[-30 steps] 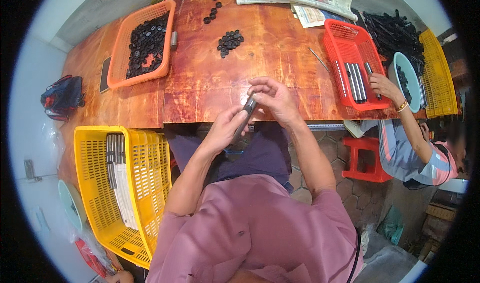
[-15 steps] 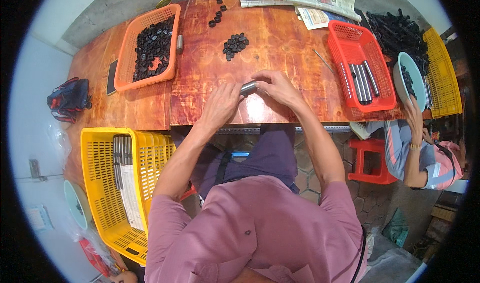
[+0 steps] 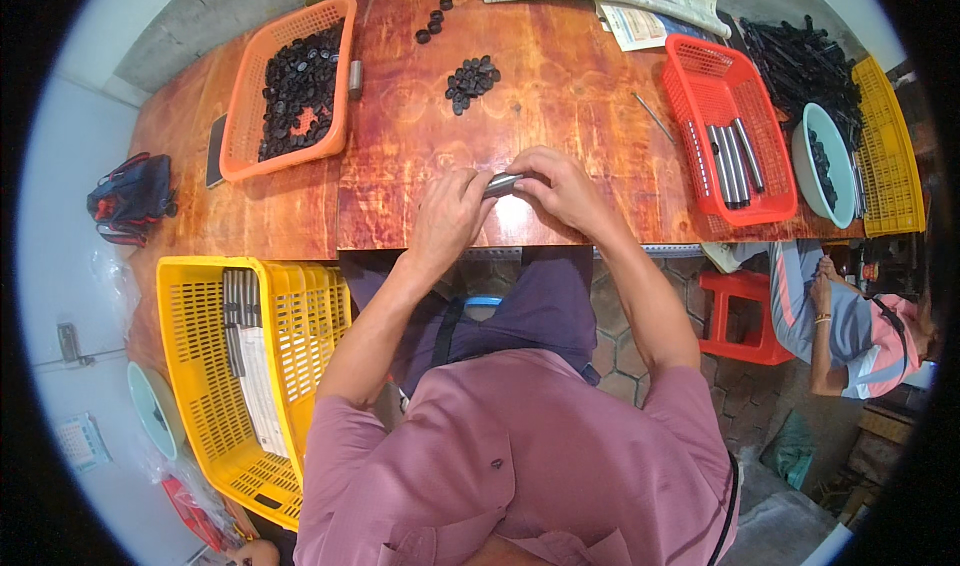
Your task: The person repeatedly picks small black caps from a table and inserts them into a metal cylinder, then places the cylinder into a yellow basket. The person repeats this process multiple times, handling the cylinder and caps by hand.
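Note:
Close to the table's near edge, both hands grip a short shiny metal tube (image 3: 499, 185). My left hand (image 3: 448, 208) is closed around its left part, which the fingers mostly hide. At the other end, my right hand (image 3: 562, 190) pinches the tube with thumb and fingers. Something dark shows at that end, too small to tell apart from shadow. Beyond the hands lies a small pile of black round caps (image 3: 471, 85) on the wooden table (image 3: 400, 171).
An orange basket (image 3: 229, 141) holds many black caps at left. At right, metal tubes (image 3: 735, 166) lie in a red basket (image 3: 707, 198), beside a pale green bowl (image 3: 851, 188) of black pieces. A yellow crate (image 3: 190, 386) stands at my left. Another person (image 3: 850, 321) sits at right.
My right hand's fingers have shifted on the tube, which now lies slightly flatter. The other person's hand has left the green bowl and dropped below the table edge.

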{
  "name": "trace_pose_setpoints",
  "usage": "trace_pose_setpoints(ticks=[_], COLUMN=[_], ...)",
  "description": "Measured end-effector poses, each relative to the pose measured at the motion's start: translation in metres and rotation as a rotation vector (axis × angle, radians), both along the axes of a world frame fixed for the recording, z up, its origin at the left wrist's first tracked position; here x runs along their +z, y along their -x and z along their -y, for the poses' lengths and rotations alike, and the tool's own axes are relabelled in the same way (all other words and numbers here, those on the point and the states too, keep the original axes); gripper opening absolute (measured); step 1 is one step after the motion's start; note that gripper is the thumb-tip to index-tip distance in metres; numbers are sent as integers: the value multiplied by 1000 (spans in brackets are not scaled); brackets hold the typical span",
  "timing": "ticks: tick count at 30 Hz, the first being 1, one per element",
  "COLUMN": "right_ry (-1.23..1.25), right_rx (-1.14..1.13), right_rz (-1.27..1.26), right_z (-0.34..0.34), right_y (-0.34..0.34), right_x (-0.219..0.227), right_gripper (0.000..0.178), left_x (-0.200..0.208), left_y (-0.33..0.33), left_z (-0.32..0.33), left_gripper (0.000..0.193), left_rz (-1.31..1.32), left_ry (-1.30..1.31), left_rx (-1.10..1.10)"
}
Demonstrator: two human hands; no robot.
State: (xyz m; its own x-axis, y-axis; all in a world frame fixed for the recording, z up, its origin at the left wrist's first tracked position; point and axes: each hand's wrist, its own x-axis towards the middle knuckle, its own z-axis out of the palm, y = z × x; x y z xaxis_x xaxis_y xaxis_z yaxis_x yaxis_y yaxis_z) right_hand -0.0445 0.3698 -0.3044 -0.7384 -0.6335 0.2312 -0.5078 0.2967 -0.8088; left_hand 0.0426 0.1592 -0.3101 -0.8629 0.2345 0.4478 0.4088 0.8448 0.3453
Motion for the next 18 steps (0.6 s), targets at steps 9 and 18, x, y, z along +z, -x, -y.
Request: trace_pose_setpoints(ticks=[9, 18], right_ry=[99, 83], right_rx=[-78, -103], right_rz=[-87, -118], right_z=[0, 2], right_y=[-13, -16], right_x=[-13, -12], right_gripper=[17, 16], left_x=[-5, 7], left_y=[0, 1], left_z=[-3, -1], left_gripper=[38, 41], left_rz=[9, 127], left_ry=[-57, 32], left_rx=[9, 3])
